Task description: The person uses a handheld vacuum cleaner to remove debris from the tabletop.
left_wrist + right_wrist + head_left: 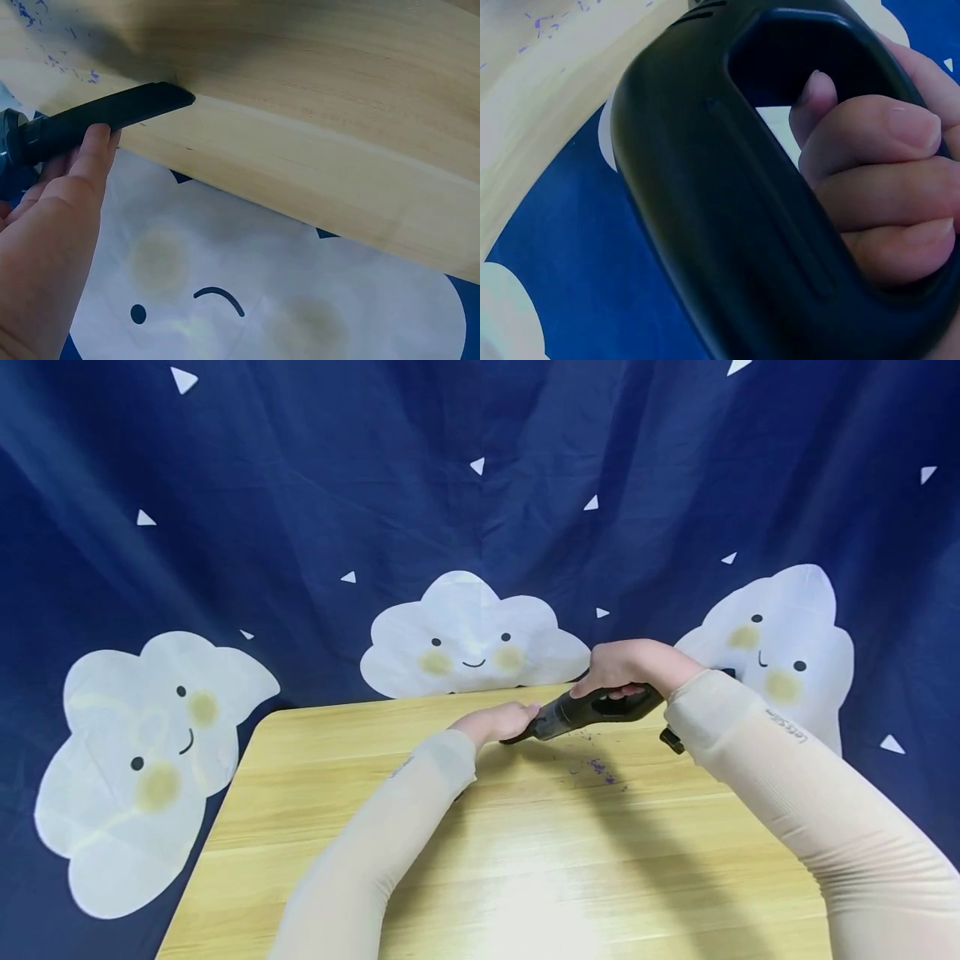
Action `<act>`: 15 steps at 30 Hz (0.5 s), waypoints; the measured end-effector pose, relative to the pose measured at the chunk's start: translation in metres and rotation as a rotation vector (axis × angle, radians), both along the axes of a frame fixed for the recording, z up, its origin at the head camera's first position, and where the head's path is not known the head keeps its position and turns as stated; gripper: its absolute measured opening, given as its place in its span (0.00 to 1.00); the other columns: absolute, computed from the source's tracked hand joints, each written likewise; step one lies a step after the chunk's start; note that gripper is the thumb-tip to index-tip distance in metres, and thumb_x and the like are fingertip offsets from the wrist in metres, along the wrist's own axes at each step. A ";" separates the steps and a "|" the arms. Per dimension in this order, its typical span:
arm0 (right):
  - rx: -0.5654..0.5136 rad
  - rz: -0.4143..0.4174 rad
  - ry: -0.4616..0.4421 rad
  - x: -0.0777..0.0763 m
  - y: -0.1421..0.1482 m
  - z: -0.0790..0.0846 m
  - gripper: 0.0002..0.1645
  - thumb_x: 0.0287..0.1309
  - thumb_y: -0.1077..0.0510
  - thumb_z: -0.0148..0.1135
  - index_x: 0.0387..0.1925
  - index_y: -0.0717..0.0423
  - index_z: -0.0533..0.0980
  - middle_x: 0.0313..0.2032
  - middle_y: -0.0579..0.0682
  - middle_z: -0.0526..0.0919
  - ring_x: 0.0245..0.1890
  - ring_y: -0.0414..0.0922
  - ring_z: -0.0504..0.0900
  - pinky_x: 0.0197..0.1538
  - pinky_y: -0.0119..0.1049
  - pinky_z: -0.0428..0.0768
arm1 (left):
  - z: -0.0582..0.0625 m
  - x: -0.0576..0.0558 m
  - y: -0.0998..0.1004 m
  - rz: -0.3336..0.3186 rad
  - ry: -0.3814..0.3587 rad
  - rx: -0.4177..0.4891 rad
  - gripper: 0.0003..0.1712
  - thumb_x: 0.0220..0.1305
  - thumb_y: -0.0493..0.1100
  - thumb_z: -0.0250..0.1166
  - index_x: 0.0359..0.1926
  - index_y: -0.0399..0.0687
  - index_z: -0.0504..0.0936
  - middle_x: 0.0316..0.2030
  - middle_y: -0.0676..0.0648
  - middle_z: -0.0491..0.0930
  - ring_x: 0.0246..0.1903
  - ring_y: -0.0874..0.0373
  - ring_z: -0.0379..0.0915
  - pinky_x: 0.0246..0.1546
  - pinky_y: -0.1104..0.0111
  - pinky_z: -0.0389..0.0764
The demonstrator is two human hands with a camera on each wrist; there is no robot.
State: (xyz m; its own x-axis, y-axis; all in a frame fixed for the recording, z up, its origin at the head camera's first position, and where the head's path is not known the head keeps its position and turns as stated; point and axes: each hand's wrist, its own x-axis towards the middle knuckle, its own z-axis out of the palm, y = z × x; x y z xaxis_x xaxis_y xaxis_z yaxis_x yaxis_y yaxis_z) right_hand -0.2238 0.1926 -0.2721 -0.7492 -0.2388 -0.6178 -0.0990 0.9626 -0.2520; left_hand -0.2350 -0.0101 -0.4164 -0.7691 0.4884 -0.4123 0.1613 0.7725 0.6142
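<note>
A black handheld vacuum cleaner with a see-through grey section is held low over the far part of the wooden table. My right hand grips its loop handle, fingers curled through the opening in the right wrist view. At the front end my left hand holds the flat black nozzle, its fingers against the nozzle's side and underside. The nozzle's slanted tip is close to the tabletop near the back edge. Purple scraps lie scattered to the right of the nozzle.
Behind the table hangs a dark blue curtain with white triangles and smiling clouds. The table's back edge runs just behind the hands. A small black object shows under the right wrist.
</note>
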 end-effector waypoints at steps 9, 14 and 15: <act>0.018 0.031 -0.011 0.001 0.003 0.001 0.29 0.64 0.38 0.63 0.14 0.48 0.68 0.13 0.42 0.66 0.12 0.38 0.62 0.18 0.29 0.64 | 0.003 0.006 0.000 -0.020 -0.032 -0.025 0.38 0.81 0.61 0.29 0.57 0.41 0.78 0.50 0.42 0.78 0.55 0.54 0.71 0.66 0.57 0.66; 0.041 0.041 0.032 0.000 -0.002 0.004 0.30 0.64 0.39 0.63 0.13 0.49 0.68 0.13 0.43 0.66 0.12 0.39 0.61 0.18 0.30 0.64 | 0.004 0.006 0.001 0.009 -0.035 0.014 0.37 0.81 0.61 0.30 0.59 0.41 0.77 0.52 0.42 0.77 0.57 0.53 0.71 0.66 0.56 0.66; 0.050 0.048 0.044 -0.001 -0.004 0.005 0.30 0.64 0.39 0.63 0.12 0.49 0.68 0.13 0.44 0.66 0.12 0.39 0.62 0.18 0.31 0.64 | 0.003 0.005 0.001 0.015 -0.032 0.020 0.37 0.81 0.61 0.30 0.60 0.41 0.77 0.54 0.42 0.77 0.59 0.52 0.70 0.67 0.56 0.65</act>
State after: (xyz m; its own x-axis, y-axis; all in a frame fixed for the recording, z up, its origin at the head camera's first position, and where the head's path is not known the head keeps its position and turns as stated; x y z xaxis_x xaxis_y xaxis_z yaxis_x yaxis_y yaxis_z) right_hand -0.2245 0.1890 -0.2673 -0.7642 -0.2445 -0.5968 -0.1547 0.9678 -0.1984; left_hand -0.2302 -0.0094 -0.4136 -0.7630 0.4854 -0.4269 0.1301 0.7622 0.6341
